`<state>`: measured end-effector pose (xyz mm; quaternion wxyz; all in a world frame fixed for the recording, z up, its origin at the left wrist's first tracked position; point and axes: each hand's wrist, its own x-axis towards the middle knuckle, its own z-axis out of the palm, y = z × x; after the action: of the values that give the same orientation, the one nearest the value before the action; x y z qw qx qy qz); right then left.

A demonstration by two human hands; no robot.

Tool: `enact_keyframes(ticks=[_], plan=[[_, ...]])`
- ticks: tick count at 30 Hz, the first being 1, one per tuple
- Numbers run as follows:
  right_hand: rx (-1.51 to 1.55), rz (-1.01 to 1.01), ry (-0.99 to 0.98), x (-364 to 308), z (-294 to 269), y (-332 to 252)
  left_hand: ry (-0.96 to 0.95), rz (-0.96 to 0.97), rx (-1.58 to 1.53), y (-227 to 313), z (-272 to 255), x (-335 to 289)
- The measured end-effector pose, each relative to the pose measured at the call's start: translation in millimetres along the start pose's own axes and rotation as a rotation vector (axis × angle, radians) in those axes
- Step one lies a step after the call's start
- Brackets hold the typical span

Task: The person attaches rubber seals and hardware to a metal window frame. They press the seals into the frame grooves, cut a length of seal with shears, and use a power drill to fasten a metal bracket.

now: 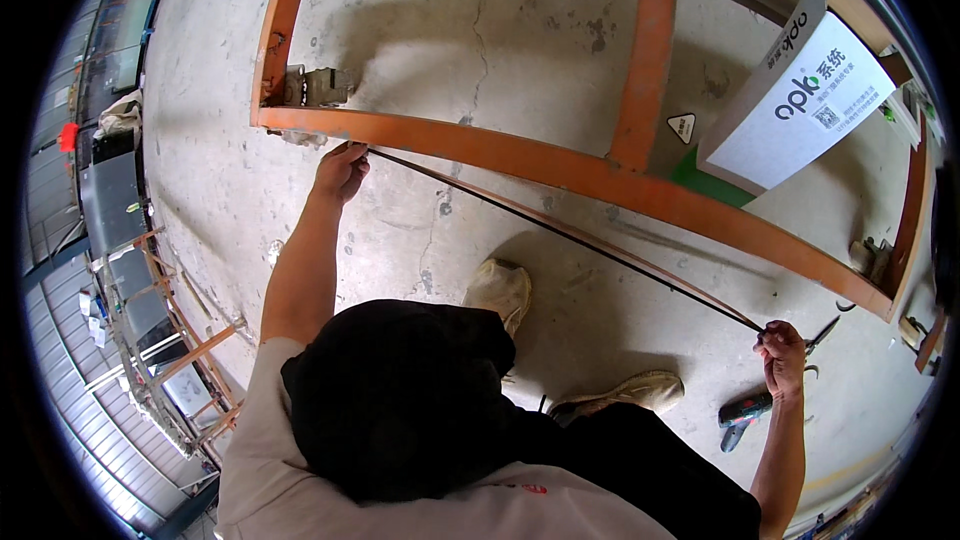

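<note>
Right hand [783,352] pinches one end of a thin black strip [560,230] (a power drill [742,412] lies just beside); left hand [340,172] grips the far end against the orange frame [560,172]. Slack, perhaps, could pull the strip off the frame edge.

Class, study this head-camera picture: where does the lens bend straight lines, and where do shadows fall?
Head view: the orange frame bows toward the rim; a black vignette rings the picture. The person's shadow pools on the concrete floor around the shoes. The thin black strip between left hand and right hand stays sharp.
</note>
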<state>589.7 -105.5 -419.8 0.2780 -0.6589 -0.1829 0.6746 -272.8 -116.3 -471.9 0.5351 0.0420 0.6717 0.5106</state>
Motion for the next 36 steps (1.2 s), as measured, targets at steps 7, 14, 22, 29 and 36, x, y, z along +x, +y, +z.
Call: enact_keyframes(ticks=[7,14,22,29,36], plan=[[0.011,0.057,0.015,-3,-13,8,0.075,0.028,-0.146,-11,18,9],[0.135,0.056,0.043,4,-28,22,-0.056,0.02,-0.098,-14,19,6],[0.069,0.039,0.031,9,-31,28,-0.016,0.098,-0.014,-31,15,22],[0.15,0.008,0.075,11,-20,30,0.111,0.165,0.068,-34,26,27],[0.186,-0.031,0.05,14,-23,34,0.269,0.269,0.203,-38,36,23]])
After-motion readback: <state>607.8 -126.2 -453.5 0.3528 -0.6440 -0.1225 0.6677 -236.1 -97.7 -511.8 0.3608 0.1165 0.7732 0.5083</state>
